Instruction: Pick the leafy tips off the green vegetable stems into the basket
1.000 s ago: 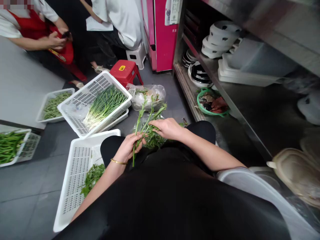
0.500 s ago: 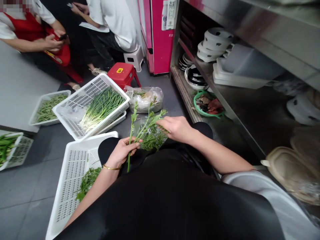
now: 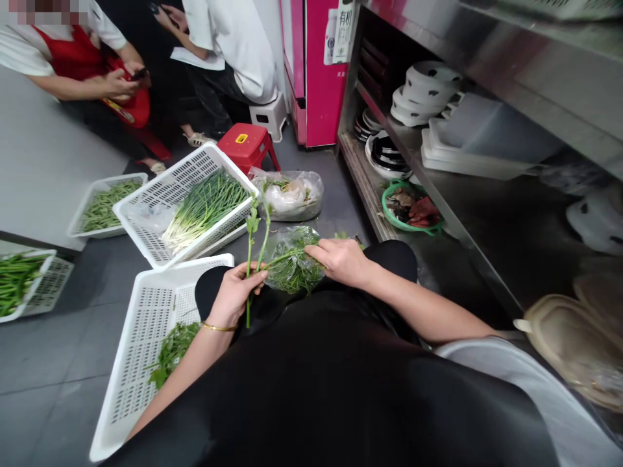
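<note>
My left hand [image 3: 237, 292] is closed round a few long green stalks [image 3: 252, 245] that stand upright above my knee. My right hand [image 3: 342, 259] pinches a stalk at the mouth of a clear plastic bag of leafy greens [image 3: 292, 267] lying between my knees. Just left of my left arm a white slotted basket [image 3: 146, 337] sits on the floor with a small heap of picked green leaves [image 3: 173, 350] in it.
A tilted white basket of spring onions [image 3: 199, 207], a bag of scraps [image 3: 292, 194], baskets of green beans [image 3: 104, 204] [image 3: 19, 279] and a red stool [image 3: 246, 144] lie ahead. Two people sit at the back left. A steel shelf [image 3: 467, 188] with plates and a green basket [image 3: 411, 207] runs along the right.
My right hand has come down from the stalk tops to the bag. The stalks in my left hand now stand more upright. The view has shifted slightly.
</note>
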`<state>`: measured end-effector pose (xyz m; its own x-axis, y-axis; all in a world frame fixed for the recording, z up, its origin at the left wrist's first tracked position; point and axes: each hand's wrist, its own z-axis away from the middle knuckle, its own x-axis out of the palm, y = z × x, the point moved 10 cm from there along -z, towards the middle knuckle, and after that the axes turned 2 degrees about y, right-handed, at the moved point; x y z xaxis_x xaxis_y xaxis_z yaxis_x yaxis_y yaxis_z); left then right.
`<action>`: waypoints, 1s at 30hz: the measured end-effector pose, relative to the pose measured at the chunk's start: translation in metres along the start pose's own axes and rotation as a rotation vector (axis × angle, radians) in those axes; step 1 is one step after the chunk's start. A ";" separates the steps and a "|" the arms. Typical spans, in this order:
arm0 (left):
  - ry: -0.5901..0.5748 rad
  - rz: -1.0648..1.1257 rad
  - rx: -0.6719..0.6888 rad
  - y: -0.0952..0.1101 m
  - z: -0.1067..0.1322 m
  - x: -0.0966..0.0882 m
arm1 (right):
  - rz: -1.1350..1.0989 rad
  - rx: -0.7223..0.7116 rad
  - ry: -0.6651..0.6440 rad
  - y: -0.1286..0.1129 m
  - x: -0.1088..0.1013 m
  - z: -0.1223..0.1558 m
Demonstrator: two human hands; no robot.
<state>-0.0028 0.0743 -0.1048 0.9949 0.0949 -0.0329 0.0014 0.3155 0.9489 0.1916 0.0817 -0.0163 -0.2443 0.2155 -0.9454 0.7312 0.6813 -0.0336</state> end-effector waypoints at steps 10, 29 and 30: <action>0.053 -0.518 0.605 0.054 0.020 0.010 | -0.389 0.077 0.182 0.039 -0.101 0.009; -0.087 -0.390 0.238 0.034 0.018 0.016 | -0.261 -0.070 -0.228 0.010 -0.008 -0.025; -0.121 -0.356 0.164 0.026 0.017 0.018 | -0.208 -0.083 -0.227 0.008 -0.005 -0.023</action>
<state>0.0165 0.0686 -0.0751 0.9342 -0.1076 -0.3402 0.3536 0.1525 0.9229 0.1839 0.1022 -0.0043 -0.2280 -0.0900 -0.9695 0.6235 0.7513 -0.2164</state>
